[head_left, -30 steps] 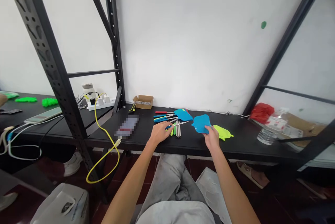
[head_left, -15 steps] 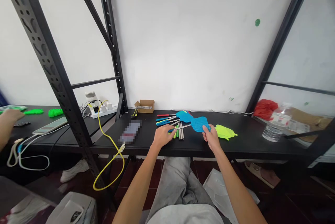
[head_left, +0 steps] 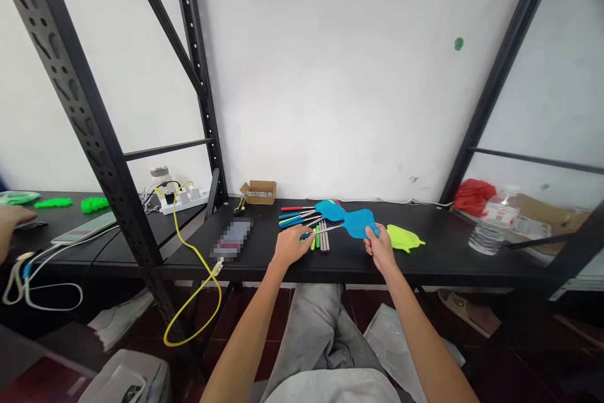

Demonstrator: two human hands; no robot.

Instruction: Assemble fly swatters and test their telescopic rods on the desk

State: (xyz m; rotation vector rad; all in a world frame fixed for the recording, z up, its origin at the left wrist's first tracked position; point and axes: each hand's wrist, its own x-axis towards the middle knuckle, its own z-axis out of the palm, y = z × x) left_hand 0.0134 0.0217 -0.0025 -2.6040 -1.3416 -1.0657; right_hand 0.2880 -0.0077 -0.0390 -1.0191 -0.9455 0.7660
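A blue fly swatter (head_left: 359, 223) with a thin metal rod lies level across both hands, just above the black table. My left hand (head_left: 291, 244) is closed round its dark blue handle at the left. My right hand (head_left: 379, 248) pinches the lower right edge of its mesh head, thumb on top. Behind it rests a pile of put-together swatters (head_left: 297, 219) with blue and red handles. Several loose rods with green and silver grips (head_left: 323, 238) lie under the held rod. Beside my right hand are yellow-green swatter heads (head_left: 402, 237).
On the black table (head_left: 283, 268) are a small cardboard box (head_left: 259, 192), a blurred phone (head_left: 233, 239) with a yellow cable (head_left: 192, 241), and a water bottle (head_left: 495, 220) at right. Shelf posts (head_left: 94, 126) rise on both sides. Another person's hand (head_left: 12, 219) is at far left.
The whole view has shifted slightly. Both my hands keep the same hold on the blue fly swatter. At far left, the other person's hand has moved lower.
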